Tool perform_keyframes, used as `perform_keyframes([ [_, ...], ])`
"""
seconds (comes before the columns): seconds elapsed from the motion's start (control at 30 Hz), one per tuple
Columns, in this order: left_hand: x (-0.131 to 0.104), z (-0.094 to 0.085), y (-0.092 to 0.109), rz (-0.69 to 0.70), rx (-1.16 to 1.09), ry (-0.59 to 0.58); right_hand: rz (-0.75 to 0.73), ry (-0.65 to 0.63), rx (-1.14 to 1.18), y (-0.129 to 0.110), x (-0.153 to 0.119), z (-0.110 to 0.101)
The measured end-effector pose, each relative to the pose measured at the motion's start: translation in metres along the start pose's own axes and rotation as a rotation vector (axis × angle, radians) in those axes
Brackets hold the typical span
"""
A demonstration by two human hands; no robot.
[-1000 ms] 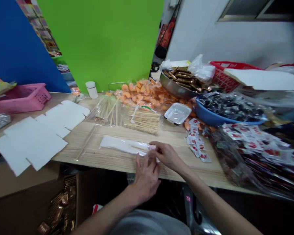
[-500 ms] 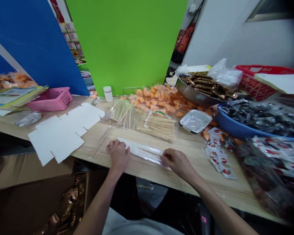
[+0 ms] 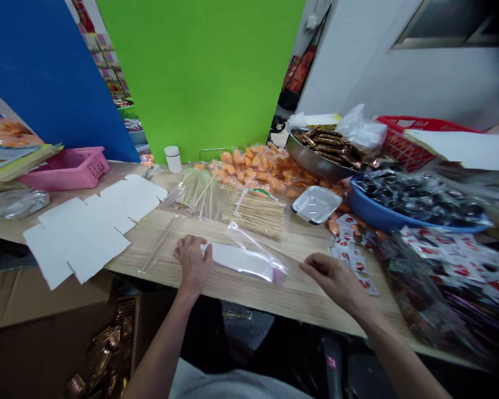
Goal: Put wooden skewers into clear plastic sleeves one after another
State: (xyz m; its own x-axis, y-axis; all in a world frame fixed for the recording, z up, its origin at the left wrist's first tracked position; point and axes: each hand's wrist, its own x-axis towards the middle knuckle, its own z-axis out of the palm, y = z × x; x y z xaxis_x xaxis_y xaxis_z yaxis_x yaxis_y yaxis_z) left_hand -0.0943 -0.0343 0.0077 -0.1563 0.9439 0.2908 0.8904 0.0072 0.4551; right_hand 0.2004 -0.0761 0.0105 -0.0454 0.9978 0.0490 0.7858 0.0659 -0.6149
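Note:
A white strip (image 3: 243, 259) lies on the table under clear, glossy plastic with a pinkish right end. My left hand (image 3: 193, 263) rests at its left end, fingers bent and apart, thumb towards the strip. A loose clear plastic sleeve (image 3: 253, 244) lies slantwise across the strip's back edge. To the right, my right hand (image 3: 330, 277) is held in a pinch, apart from the strip. A faint thin line runs towards its fingertips; what they hold is too small to make out. Behind lies a bagged bundle of thin wooden sticks (image 3: 260, 213).
Flat white card pieces (image 3: 83, 227) and a single stick in a sleeve (image 3: 160, 244) lie left. Orange wrapped pieces (image 3: 253, 166), a foil tray (image 3: 316, 204), small sachets (image 3: 349, 244) and a blue basin (image 3: 416, 213) stand behind and right. An open carton (image 3: 45, 343) sits below left.
My right hand has moved right, away from the strip's end. A clear sleeve now lies askew over the strip. My left hand stays at the left end. The view has shifted slightly.

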Motion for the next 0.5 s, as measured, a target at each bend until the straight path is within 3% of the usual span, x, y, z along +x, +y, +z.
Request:
perform_keyframes([
  [0.07,-0.004,-0.013,0.020,0.180,-0.021,0.102,-0.033,-0.039,0.012,-0.005,-0.005,-0.003],
  [0.13,-0.008,-0.027,0.045,0.456,-0.049,0.047,-0.093,-0.081,-0.011,-0.020,-0.009,-0.002],
  [0.2,-0.012,-0.036,0.066,0.745,-0.036,-0.214,-0.160,-0.113,-0.022,-0.039,-0.012,0.001],
  [0.27,-0.016,-0.037,0.080,0.919,0.006,-0.490,-0.222,-0.141,-0.025,-0.056,-0.015,0.002],
  [0.37,-0.023,-0.028,0.081,0.905,0.047,-0.692,-0.256,-0.153,-0.021,-0.062,-0.017,-0.004],
  [0.5,-0.028,-0.019,0.068,0.737,-0.013,-0.739,-0.081,0.059,0.149,-0.039,-0.013,-0.018],
])
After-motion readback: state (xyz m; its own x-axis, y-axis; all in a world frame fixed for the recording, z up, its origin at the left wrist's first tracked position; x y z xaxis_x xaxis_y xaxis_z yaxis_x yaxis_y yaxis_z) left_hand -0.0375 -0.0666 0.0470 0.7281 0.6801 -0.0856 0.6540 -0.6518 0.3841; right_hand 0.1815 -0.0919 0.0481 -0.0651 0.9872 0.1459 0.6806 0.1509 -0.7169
